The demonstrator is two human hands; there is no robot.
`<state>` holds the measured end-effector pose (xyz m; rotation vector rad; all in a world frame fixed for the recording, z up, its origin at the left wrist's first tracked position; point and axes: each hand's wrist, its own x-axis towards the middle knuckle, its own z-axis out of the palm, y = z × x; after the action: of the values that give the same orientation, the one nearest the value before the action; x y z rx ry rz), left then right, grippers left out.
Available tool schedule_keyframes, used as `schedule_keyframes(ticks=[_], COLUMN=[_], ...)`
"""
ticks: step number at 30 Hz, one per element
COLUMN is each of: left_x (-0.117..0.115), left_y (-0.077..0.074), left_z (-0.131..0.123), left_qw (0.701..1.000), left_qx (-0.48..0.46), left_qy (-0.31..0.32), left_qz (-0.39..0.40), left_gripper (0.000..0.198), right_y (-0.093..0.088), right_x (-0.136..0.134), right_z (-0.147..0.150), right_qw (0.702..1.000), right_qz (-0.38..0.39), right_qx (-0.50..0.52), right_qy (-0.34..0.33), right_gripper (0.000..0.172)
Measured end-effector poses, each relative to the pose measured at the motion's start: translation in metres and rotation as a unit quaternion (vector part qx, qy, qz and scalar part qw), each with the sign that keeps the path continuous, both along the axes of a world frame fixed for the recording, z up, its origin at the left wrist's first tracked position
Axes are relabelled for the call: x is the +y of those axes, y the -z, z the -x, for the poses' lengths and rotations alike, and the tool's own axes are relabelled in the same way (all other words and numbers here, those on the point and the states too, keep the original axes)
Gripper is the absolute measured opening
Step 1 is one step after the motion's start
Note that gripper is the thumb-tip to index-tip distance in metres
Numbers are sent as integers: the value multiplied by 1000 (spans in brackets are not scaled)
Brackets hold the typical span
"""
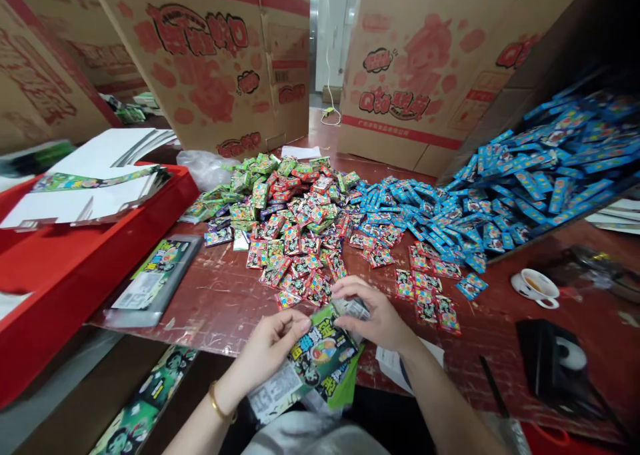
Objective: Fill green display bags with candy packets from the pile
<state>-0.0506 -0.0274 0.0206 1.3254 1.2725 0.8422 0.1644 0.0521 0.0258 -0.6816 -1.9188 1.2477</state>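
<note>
At the table's front edge I hold a green and black printed plastic bag tilted over my lap. My left hand pinches its upper left edge between thumb and fingers. Curled round the upper right corner, my right hand grips the same bag by its clear top. What is inside the bag cannot be seen. Another bright green printed piece shows beneath it. Just beyond my hands lies a heap of small red candy packets, mixed with green packets.
Blue packets spill from a box at the right. Left are a red tray with white sheets and a stack of flat printed bags. Large cartons stand behind. A white cup and a black device sit right.
</note>
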Motion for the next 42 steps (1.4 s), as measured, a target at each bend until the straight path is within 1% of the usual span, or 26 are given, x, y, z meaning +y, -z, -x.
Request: schedule_keyframes(ticks=[2, 3, 5, 7, 10, 14, 16, 18, 22, 24, 26, 27, 28, 30, 31, 33, 34, 35, 37, 38, 40, 42], left_x=[1, 2, 4, 6, 8, 10, 11, 11, 11, 13, 15, 15, 16, 16, 16, 14, 14, 13, 12, 12, 13, 15], left_y=[-5, -6, -8, -9, -12, -15, -14, -12, -7, -4, -1, 1, 4, 9, 10, 12, 12, 12, 12, 12, 15, 18], left_z=[2, 3, 3, 1, -2, -8, -12, -16, -20, -18, -13, -9, -4, 7, 11, 19, 21, 22, 21, 19, 13, 7], left_qw=[1000, 1000, 1000, 1000, 1000, 998, 998, 998, 998, 996, 995, 994, 993, 986, 982, 971, 964, 957, 949, 949, 954, 959], left_qx=[-9, -13, -17, -14, 17, 37, 38, 40, 43, 44, 41, 37, 30, 9, -6, -41, -52, -61, -83, -98, -134, -155], left_qy=[17, 17, 15, 19, 26, 43, 46, 38, -34, -60, -76, -91, -112, -163, -187, -228, -250, -270, -286, -279, -246, -219], left_qz=[10, 10, 7, 7, -1, -20, -24, -21, -34, -48, -50, -45, -37, -8, 11, 52, 71, 86, 102, 105, 105, 96], left_gripper=[27, 27, 27, 28, 29, 29, 29, 29, 31, 30, 30, 32, 33, 37, 38, 41, 44, 47, 51, 51, 49, 47], right_y=[-6, -8, -8, -6, -3, 0, 2, 4, 9, 12, 17, 21, 26, 38, 44, 56, 60, 63, 64, 63, 60, 58], right_x=[0, -1, -2, -3, -4, -3, -1, 0, -10, -13, -6, 2, 13, 41, 55, 78, 85, 89, 86, 80, 65, 51], right_z=[2, 3, 2, 0, -3, -7, -10, -12, -10, -6, -2, 1, 4, 12, 18, 29, 33, 35, 31, 26, 11, -6], right_qw=[999, 1000, 1000, 1000, 1000, 998, 997, 999, 998, 997, 997, 995, 990, 969, 957, 947, 949, 951, 955, 959, 969, 969], right_qz=[2, 3, -1, -5, 10, 43, 42, 31, -4, -19, -28, -31, -32, -23, -16, -4, -1, 1, 2, 2, -9, -45], right_qx=[-7, -6, -6, -15, -16, 19, 20, 9, -14, -20, -20, -21, -35, -91, -128, -173, -177, -170, -152, -136, -82, -42], right_qy=[-33, -31, -4, 12, -8, -42, -53, -43, 54, 69, 67, 90, 131, 229, 259, 269, 263, 258, 254, 248, 233, 237], right_gripper=[26, 25, 23, 22, 21, 19, 15, 10, 8, 6, 12, 16, 18, 18, 22, 47, 56, 59, 54, 49, 33, 12])
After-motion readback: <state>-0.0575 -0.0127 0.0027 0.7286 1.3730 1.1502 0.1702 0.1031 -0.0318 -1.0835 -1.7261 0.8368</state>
